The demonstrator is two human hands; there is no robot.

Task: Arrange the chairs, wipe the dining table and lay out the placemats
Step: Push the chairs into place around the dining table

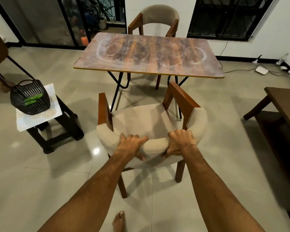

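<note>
A beige padded chair (141,119) with brown wooden arms stands in front of me, facing the dining table (149,54). My left hand (131,144) and my right hand (180,142) both grip the top of its curved backrest, fingers over the inside and thumbs behind. The chair sits a short way back from the table's near edge. The wooden tabletop is streaked with whitish smears. A second matching chair (157,19) stands at the table's far side, tucked in. A stack of pale patterned placemats (40,118) lies on a dark stool at the left.
A black slatted basket (29,99) holding something green rests on the placemats, on the dark stool (62,129). A dark wooden bench (283,114) stands at the right. Cables and a white device (261,70) lie on the floor by the far wall. My bare foot (118,221) is below.
</note>
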